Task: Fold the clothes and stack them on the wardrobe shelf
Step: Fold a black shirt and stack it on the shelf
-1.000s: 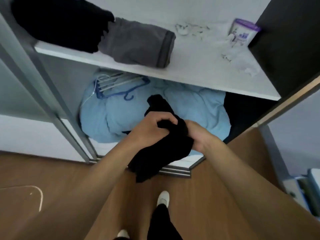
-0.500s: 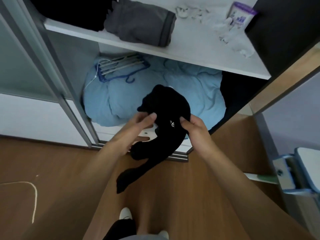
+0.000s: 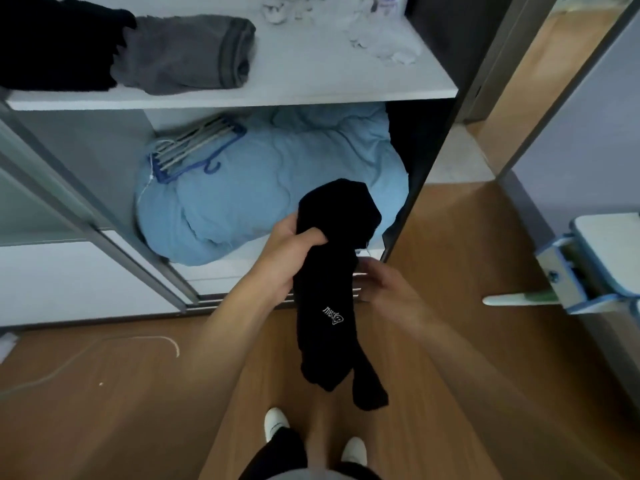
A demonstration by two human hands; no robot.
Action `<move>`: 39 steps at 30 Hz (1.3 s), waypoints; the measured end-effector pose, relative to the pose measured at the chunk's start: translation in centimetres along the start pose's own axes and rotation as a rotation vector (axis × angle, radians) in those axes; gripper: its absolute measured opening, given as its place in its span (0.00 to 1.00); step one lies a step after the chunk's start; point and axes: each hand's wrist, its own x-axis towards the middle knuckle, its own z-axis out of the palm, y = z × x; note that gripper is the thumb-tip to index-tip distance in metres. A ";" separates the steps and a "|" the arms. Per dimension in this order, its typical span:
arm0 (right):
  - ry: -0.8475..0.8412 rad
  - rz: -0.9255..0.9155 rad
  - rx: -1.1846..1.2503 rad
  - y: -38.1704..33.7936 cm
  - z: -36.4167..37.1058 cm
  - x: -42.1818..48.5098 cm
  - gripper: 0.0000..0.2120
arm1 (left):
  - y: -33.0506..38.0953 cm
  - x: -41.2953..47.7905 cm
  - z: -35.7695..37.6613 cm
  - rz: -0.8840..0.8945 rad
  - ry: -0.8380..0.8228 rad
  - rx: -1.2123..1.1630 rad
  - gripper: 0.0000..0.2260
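Your left hand (image 3: pixel 294 251) sits just below the middle of the frame, fingers curled round the bunched upper part of the black garment (image 3: pixel 329 289). It holds the cloth in the air in front of the open wardrobe. Above your fist a rounded lump of the cloth stands up. Below it the rest hangs straight down over the floor (image 3: pixel 121 410), with a small white logo facing you and two loose ends at the bottom.

Your right hand (image 3: pixel 384 285) is just right of the hanging cloth, blurred, with its fingers spread loosely and holding nothing. You cannot tell from here whether the fingertips touch the cloth.

The shelf (image 3: pixel 311 91) runs across the top of the frame. On it, at upper left, a folded grey garment (image 3: pixel 187 53) lies against a black pile (image 3: pixel 52 43). Some crumpled white bits (image 3: pixel 381 46) lie toward its right end.

Under the shelf a blue duvet (image 3: pixel 259 188) fills the compartment, with a bunch of hangers (image 3: pixel 194 150) lying on its upper left part.

At the bottom edge your white shoes (image 3: pixel 275 422) stand on the wood floor, and a thin cord (image 3: pixel 138 341) curves across it at lower left.
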 end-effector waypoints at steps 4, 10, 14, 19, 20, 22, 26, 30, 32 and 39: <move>0.130 -0.093 0.186 2.1 -2.4 -0.6 0.35 | -1.7 -1.6 1.5 -0.020 -0.064 0.097 0.15; -0.161 -0.118 0.159 2.2 -2.6 -1.3 0.26 | -3.8 -4.4 1.7 -0.044 -0.025 0.057 0.13; -0.265 -0.115 0.001 2.7 -0.7 -2.3 0.11 | -3.2 -5.0 0.4 -0.043 0.082 -0.072 0.14; 0.146 -0.076 0.120 1.2 -0.2 -2.2 0.09 | -1.7 -5.4 -0.9 -0.065 0.075 0.082 0.20; 0.195 -0.087 0.150 0.7 -0.3 -2.3 0.09 | -1.3 -5.6 -1.7 -0.078 0.040 0.167 0.21; 0.220 -0.119 0.154 -0.4 0.0 -2.6 0.10 | -0.9 -6.6 -3.7 -0.125 -0.063 0.274 0.22; 0.153 -0.187 -0.004 -2.2 2.2 -3.1 0.08 | -1.4 -9.3 -7.6 -0.182 -0.140 0.297 0.12; 0.058 -0.158 -0.114 -2.9 4.2 -3.0 0.08 | -1.4 -10.2 -9.5 -0.040 0.102 0.296 0.07; -0.052 -0.058 -0.177 -2.5 4.8 -3.2 0.09 | -1.0 -10.1 -10.4 0.029 0.239 0.175 0.08; -0.216 0.184 -0.025 0.9 6.7 -5.7 0.19 | -1.2 -10.3 -10.5 0.068 0.313 0.014 0.12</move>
